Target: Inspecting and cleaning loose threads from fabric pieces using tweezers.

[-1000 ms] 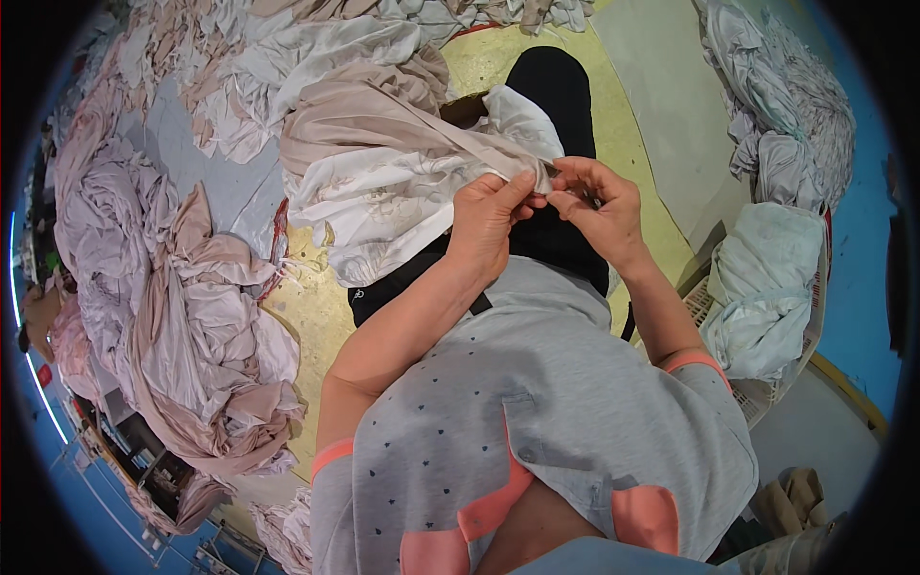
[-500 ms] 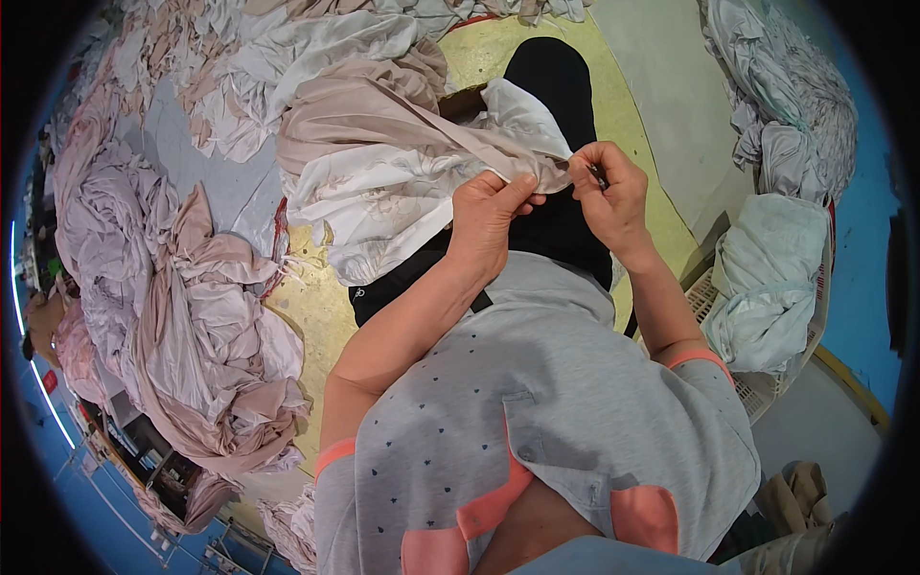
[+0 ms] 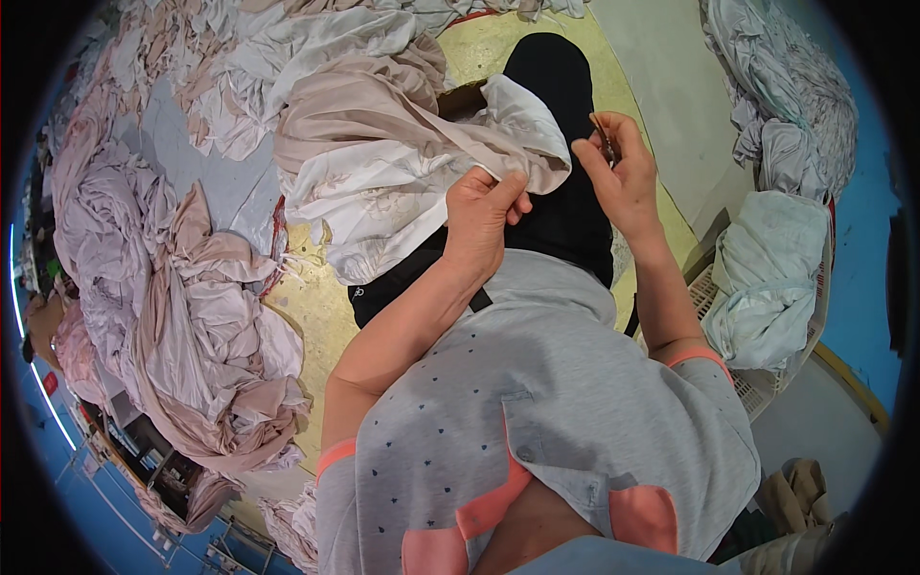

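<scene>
Since the earlier frame the right hand (image 3: 626,187) has been drawn off the edge of the beige-and-white fabric (image 3: 412,144) toward 2 o'clock, and a gap now separates them; the left hand (image 3: 477,213) has been shifted only slightly. The left grip is pinched, thumb over curled fingers, on the fabric's folded border, just past 12 o'clock. In the right grip a small dark tool (image 3: 606,142) is held by curled fingers, the thumb set apart from the index fingertip; its exact kind cannot be told. The fabric is spread from 11 to 12 o'clock, its white side faintly patterned, its near end laid over black trousers (image 3: 548,91). At 9 o'clock a heap of crumpled lilac and beige cloths (image 3: 206,326) is seen; at 3 o'clock a pale green cloth bundle (image 3: 767,278) is held in a plastic basket (image 3: 759,401).
</scene>
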{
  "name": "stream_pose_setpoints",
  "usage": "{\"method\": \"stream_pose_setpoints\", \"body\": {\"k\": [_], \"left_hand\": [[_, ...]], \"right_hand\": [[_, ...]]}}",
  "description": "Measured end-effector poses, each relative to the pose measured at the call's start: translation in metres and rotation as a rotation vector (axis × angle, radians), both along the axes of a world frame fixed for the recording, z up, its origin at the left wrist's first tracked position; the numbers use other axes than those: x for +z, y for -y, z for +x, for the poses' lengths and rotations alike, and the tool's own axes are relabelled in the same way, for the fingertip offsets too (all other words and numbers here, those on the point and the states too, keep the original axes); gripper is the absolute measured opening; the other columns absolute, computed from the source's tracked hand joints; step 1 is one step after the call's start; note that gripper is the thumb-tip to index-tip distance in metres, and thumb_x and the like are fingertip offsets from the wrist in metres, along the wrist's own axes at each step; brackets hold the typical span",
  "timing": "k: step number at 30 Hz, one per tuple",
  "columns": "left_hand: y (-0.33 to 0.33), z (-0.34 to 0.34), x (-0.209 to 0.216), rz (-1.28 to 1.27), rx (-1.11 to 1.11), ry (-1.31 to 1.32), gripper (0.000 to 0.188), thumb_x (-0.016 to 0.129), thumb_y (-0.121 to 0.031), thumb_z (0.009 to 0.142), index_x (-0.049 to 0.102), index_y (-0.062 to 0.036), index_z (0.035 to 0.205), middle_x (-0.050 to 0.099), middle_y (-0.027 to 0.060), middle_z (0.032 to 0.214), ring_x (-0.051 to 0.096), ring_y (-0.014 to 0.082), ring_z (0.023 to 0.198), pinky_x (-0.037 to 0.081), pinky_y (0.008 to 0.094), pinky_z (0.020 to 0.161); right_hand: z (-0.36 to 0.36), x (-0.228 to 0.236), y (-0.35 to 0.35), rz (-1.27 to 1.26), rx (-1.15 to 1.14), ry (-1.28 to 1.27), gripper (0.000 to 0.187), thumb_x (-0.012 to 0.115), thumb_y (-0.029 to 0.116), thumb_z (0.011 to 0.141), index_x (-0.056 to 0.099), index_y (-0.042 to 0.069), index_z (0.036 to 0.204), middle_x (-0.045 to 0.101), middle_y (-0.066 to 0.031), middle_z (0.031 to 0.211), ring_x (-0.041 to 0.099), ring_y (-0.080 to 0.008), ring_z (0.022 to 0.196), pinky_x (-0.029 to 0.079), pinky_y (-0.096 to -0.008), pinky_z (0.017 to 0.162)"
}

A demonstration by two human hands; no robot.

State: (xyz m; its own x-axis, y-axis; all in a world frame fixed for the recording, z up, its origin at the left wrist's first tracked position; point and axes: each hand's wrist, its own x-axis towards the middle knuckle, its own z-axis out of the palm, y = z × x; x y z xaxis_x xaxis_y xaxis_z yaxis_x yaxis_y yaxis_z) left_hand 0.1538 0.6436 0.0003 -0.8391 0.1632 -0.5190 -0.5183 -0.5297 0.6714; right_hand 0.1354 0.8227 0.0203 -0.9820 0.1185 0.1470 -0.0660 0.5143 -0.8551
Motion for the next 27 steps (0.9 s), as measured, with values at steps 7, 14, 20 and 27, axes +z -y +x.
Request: {"method": "stream_pose_setpoints", "body": {"k": [7,14,20,27], "left_hand": [[-0.001,0.0,-0.001,0.043,0.028,-0.01,0.007,0.064,-0.006,0.086,0.058,-0.0032,0.086,0.061,0.0032,0.069,0.053,0.0075,0.054,0.037,0.0186,0.046],[0.0,0.0,0.003,0.099,0.035,-0.015,0.004,0.06,-0.003,0.086,0.057,-0.0044,0.089,0.061,0.0014,0.076,0.052,0.0058,0.055,0.035,0.0174,0.045],[0.001,0.0,0.004,0.117,0.02,-0.017,0.004,0.059,-0.003,0.087,0.057,-0.0046,0.089,0.06,0.0011,0.076,0.052,0.0055,0.055,0.035,0.0172,0.044],[0.0,0.0,0.003,0.119,0.021,-0.005,0.004,0.058,-0.002,0.087,0.056,-0.004,0.09,0.06,0.0015,0.076,0.051,0.0057,0.056,0.035,0.0173,0.044]], "right_hand": [[0.021,0.018,0.004,0.168,0.347,-0.034,0.024,0.067,0.004,0.082,0.062,-0.001,0.105,0.058,-0.0072,0.081,0.055,-0.015,0.066,0.043,-0.0256,0.057],[0.019,0.005,0.008,0.278,0.316,-0.243,0.025,0.072,0.003,0.076,0.066,0.001,0.101,0.062,-0.0108,0.08,0.059,-0.0208,0.062,0.045,-0.0289,0.053],[0.014,0.002,0.011,0.338,0.278,-0.356,0.02,0.074,0.009,0.074,0.067,0.005,0.092,0.061,-0.0065,0.075,0.06,-0.0223,0.059,0.046,-0.0318,0.049],[0.012,0.0,0.011,0.359,0.292,-0.382,0.019,0.074,0.008,0.073,0.067,0.005,0.091,0.061,-0.006,0.074,0.06,-0.0219,0.06,0.046,-0.0317,0.049]]}}
